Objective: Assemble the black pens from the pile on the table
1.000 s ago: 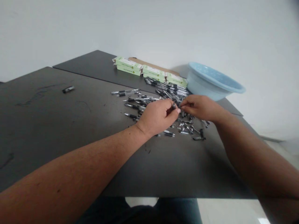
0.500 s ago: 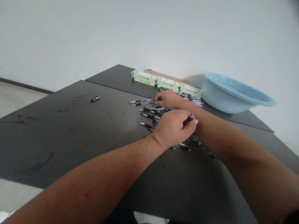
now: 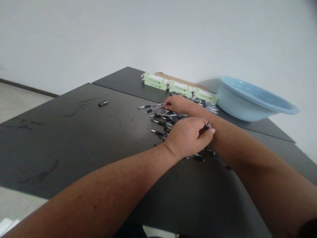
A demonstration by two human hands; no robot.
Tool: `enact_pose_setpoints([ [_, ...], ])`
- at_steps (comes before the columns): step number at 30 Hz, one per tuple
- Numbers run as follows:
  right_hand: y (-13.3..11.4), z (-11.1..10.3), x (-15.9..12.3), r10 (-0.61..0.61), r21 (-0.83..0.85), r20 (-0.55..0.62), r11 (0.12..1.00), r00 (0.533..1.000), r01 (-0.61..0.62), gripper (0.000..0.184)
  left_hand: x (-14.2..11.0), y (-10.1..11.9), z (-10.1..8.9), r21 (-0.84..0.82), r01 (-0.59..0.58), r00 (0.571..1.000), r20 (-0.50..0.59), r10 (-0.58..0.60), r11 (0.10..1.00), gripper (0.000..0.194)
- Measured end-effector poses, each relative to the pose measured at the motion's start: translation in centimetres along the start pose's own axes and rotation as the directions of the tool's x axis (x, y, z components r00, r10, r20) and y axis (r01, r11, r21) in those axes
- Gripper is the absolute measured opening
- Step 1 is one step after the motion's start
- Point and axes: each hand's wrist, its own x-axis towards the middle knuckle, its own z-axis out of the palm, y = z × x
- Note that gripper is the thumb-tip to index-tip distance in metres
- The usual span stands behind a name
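My left hand (image 3: pixel 189 136) is closed around a pen, whose dark end (image 3: pixel 207 125) sticks up between thumb and forefinger; the rest is hidden in the fist. My right hand (image 3: pixel 174 103) reaches across beyond it, the forearm passing behind the left hand. Its fingers are pinched at the right end of a clear pen with a black grip (image 3: pixel 149 110) lying at the far left of the heap. Many more pens (image 3: pixel 158 122), clear with black grips and metal tips, lie in a loose heap under and around both hands, largely covered by them.
Light green boxes (image 3: pixel 179 86) stand in a row at the back, before a brown cardboard piece (image 3: pixel 183 81). A light blue basin (image 3: pixel 242 102) sits at the back right by the wall. One short black-and-clear pen part (image 3: pixel 103 103) lies apart on the dark table (image 3: pixel 74 138).
My right hand has moved from beside the left hand to the far left of the heap, crossing behind it. The left hand keeps its pen. The view has swung left.
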Motion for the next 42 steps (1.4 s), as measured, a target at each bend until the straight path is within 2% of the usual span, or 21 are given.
enact_pose_setpoints([
  [9, -0.4, 0.1, -0.3, 0.039, -0.024, -0.039, 0.999, 0.999, -0.040, 0.024, 0.0, 0.0, 0.1, 0.002, 0.017, 1.000, 0.013, -0.017, 1.000, 0.023],
  [14, 0.2, -2.2, -3.0, 0.104, 0.011, -0.123, 0.995, 0.987, -0.103, 0.026, 0.0, -0.1, 0.1, 0.020, 0.013, 1.000, 0.010, -0.014, 1.000, 0.022],
  [17, 1.1, -4.3, -7.3, 0.146, 0.099, -0.220, 0.987, 0.965, -0.127, 0.021, 0.0, 0.0, 0.2, 0.027, 0.032, 0.999, -0.012, -0.032, 0.999, 0.020],
  [21, 1.8, -5.9, -15.7, 0.237, 0.210, -0.272, 0.961, 0.933, -0.182, 0.013, 0.0, 0.2, 0.3, 0.040, 0.028, 0.999, -0.026, -0.027, 0.999, 0.020],
  [25, 1.2, -5.3, -23.5, 0.365, 0.418, -0.273, 0.878, 0.890, -0.231, 0.009, 0.0, 0.4, 0.4, 0.093, 0.036, 0.998, -0.050, -0.032, 0.995, 0.021],
  [28, 0.1, -4.0, -26.8, 0.442, 0.588, -0.279, 0.780, 0.853, -0.212, 0.010, 0.0, 0.7, 0.5, 0.113, 0.054, 0.997, -0.064, -0.047, 0.992, 0.023],
  [32, -2.2, -2.3, -28.0, 0.454, 0.704, -0.336, 0.703, 0.826, -0.100, 0.012, 0.0, 1.1, 0.8, 0.063, 0.061, 0.998, 0.020, -0.062, 0.996, 0.024],
  [35, -4.1, -1.7, -28.2, 0.397, 0.738, -0.352, 0.675, 0.847, -0.009, 0.011, -0.1, 1.2, 1.2, -0.027, 0.126, 0.987, 0.105, -0.123, 0.992, 0.026],
  [39, -5.6, -1.8, -28.9, 0.291, 0.561, -0.433, 0.828, 0.853, 0.002, 0.025, -0.4, 1.1, 1.8, -0.147, 0.242, 0.953, 0.221, -0.207, 0.959, 0.030],
  [42, -5.8, -1.8, -29.1, 0.290, 0.500, -0.472, 0.866, 0.833, -0.019, 0.023, -0.6, 0.8, 2.0, -0.233, 0.310, 0.927, 0.290, -0.238, 0.922, 0.032],
])
